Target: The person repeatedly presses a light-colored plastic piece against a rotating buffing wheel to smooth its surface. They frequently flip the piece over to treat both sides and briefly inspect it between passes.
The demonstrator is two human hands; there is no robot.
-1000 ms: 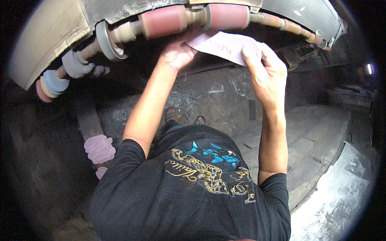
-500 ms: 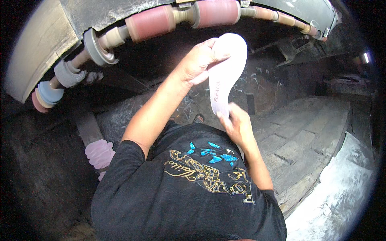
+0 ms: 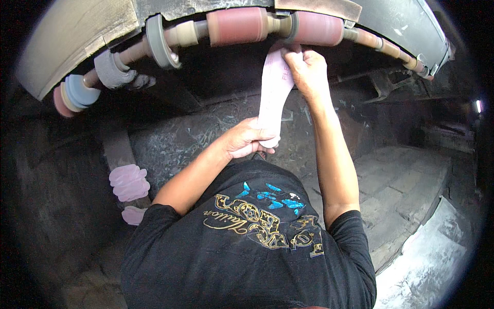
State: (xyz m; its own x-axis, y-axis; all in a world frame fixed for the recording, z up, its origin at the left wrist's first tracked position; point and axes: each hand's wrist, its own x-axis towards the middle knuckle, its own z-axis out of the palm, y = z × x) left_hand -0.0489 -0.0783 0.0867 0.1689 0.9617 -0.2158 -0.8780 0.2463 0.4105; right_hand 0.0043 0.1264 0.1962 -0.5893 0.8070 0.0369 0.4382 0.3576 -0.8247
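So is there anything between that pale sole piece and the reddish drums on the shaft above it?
Nothing visible. The left hand grips the lower end of the pale sole piece, and the right hand holds its upper end right up at the gap between the two reddish drums. Only the right hand's fingers sit there.

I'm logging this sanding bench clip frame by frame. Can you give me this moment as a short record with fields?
Held thing: pale sole-shaped piece, upright, gripped at both ends
Left hand: grips the lower end
Right hand: grips the upper end, at the drums
Machine: shaft with reddish sanding drums, grey wheels to the left
Contact with the drums: cannot tell
Nearby: pink pieces at lower left
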